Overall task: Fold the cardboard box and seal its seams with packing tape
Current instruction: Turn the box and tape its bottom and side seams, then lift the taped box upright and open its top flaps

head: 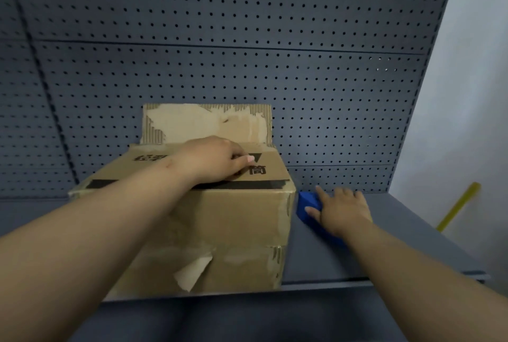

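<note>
Cardboard box [220,220], left hand [217,159] atop, right hand [342,211] on blue object [308,201]

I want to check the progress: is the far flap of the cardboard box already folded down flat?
No, the far flap stands upright behind the left hand, which rests on the cardboard box top.

Worn corrugated cardboard box [220,231] (paper skin torn), black tape [258,184] matt; perforated matt-grey metal pegboard [220,39] behind.

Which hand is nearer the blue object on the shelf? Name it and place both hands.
Right. The right hand lies on the blue object, fingers spread over it. The left hand rests atop the cardboard box, across the box from it.
</note>
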